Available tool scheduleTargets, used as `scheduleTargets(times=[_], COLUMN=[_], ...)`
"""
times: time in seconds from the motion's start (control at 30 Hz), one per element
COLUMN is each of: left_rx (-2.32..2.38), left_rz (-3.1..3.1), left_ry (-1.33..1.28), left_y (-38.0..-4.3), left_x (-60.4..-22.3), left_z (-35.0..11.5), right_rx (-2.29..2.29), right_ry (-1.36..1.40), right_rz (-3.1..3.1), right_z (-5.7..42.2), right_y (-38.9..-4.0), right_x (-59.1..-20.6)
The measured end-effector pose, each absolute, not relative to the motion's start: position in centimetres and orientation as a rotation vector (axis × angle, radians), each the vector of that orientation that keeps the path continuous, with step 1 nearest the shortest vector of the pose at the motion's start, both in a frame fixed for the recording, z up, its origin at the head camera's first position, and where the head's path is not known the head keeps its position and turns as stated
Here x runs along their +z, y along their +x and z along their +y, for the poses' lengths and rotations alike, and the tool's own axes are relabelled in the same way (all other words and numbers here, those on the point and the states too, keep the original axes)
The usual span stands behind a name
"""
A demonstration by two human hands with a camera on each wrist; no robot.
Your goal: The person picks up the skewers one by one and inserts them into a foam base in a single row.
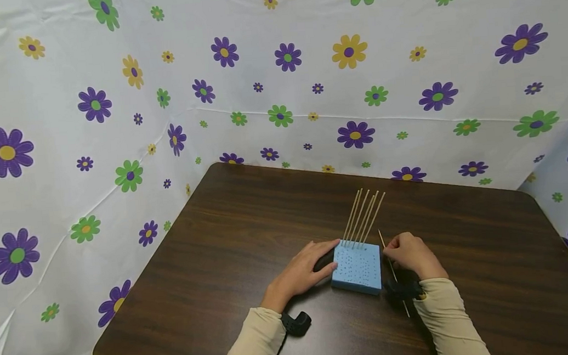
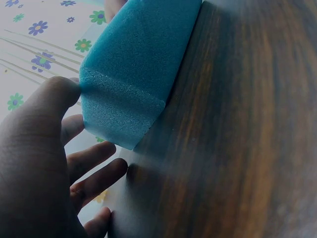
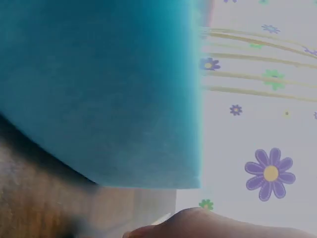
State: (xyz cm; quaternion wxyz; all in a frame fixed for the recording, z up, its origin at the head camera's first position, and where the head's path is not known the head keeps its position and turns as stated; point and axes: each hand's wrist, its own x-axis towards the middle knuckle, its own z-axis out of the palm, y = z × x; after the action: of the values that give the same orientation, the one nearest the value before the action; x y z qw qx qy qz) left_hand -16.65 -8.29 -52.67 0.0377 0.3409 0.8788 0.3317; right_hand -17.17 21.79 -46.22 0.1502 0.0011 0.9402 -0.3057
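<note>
A light blue foam block (image 1: 356, 266), its top dotted with small holes, lies on the table. Several thin wooden sticks (image 1: 366, 216) stand in its far edge, leaning slightly right. My left hand (image 1: 302, 269) rests against the block's left side, thumb and forefinger touching it; in the left wrist view its fingers (image 2: 96, 181) are spread and fairly straight. Just right of the block, my right hand (image 1: 410, 254) pinches another wooden stick (image 1: 394, 274), which runs on under the wrist. In the right wrist view the block fills much of the picture, and the pinched stick is hard to make out.
The dark wood-grain table (image 1: 247, 218) has rounded corners. A white flowered sheet (image 1: 261, 129) hangs behind it and along the left and right sides. Each wrist wears a black camera, such as the one on the left wrist (image 1: 296, 324).
</note>
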Motion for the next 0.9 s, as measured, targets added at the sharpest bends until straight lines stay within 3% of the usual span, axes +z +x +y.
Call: scheduleTargets(times=[0.4,0.9], left_rx=[1.016,1.034], left_rz=[2.682,2.701], left_ry=[1.036,1.073], left_y=[-16.7,-16.7], left_x=[-52.6,-52.7], left_z=[-8.3,-8.3], right_rx=[-1.298,-1.531], right_ry=[-0.014,-0.239], right_rz=[2.484,2.635], right_z=[22.6,23.9], right_y=[-17.5,-17.8], right_x=[-45.7,-45.2])
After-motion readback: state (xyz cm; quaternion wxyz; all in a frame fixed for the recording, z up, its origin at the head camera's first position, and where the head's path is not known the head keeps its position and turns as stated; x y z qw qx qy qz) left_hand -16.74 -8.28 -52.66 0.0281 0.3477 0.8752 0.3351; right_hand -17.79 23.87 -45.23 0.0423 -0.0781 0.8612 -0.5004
